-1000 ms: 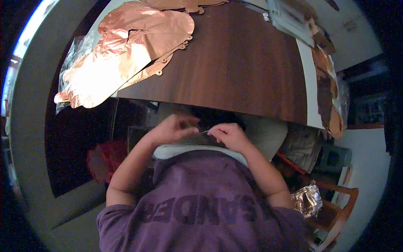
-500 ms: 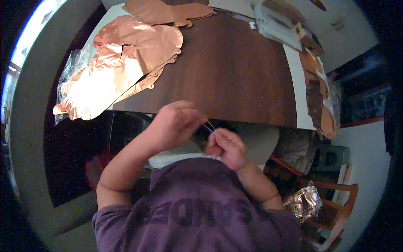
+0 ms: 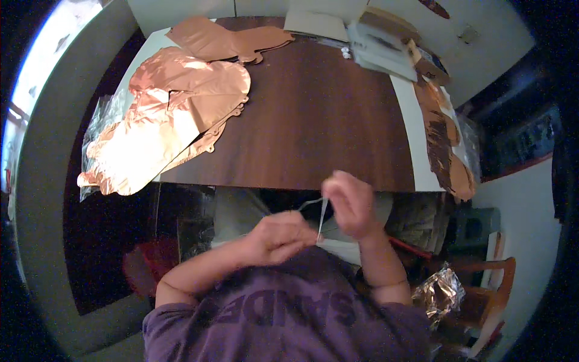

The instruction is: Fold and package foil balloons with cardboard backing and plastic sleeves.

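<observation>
A thin white ribbon (image 3: pixel 322 220) stretches between my two hands, close to my chest and just below the table's near edge. My left hand (image 3: pixel 277 236) is lower, its fingers pinched on the ribbon's bottom end. Higher and to the right, my right hand (image 3: pixel 350 204) grips the upper part, its fingers slightly blurred. From there a loose stretch of ribbon runs off to the left over the dark gap. On the table's left side lie flat copper-coloured foil shapes (image 3: pixel 181 90), like deflated balloons, with small tabs along the edge.
The dark brown table (image 3: pixel 313 120) spans the area ahead. More copper foil (image 3: pixel 223 42) lies at its far left. Clear plastic packs (image 3: pixel 380 48) and an open cardboard box (image 3: pixel 428 63) sit far right. A wooden chair (image 3: pixel 503 283) with crumpled shiny foil (image 3: pixel 439 292) stands lower right.
My right hand has risen, drawing the ribbon upward, while my left hand has dropped toward my chest. More ribbon now shows between them. The view has shifted slightly.
</observation>
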The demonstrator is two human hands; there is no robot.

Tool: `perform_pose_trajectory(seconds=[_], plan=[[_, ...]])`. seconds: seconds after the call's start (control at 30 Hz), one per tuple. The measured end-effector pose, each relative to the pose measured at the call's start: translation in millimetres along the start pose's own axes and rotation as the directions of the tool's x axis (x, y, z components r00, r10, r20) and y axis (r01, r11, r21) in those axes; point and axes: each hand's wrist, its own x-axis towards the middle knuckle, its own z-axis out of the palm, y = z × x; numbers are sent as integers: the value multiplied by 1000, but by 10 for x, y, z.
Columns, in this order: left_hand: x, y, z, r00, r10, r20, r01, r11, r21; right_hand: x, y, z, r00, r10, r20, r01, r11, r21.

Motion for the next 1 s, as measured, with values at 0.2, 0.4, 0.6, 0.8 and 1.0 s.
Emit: perform_pose_trajectory(seconds=[0.2, 0.4, 0.6, 0.8, 1.0], plan=[[25, -213, -265, 962, -129, -239, 242, 804, 543, -247, -168, 144, 929, -238, 282, 174, 956, 235], [280, 12, -344, 957, -24, -289, 146, 902, 406, -289, 120, 221, 919, 21, 393, -27, 1000, 10], [211, -24, -206, 998, 4, -63, 9, 980, 199, -188, 185, 152, 929, 89, 358, -134, 985, 104], [227, -6, -98, 999, 19, -40, -12, 983, 181, -65, 105, -39, 975, 24, 221, -40, 997, 72], [131, -183, -102, 997, -59, 58, 51, 990, 135, -71, 36, -40, 999, -39, 17, 35, 981, 193]])
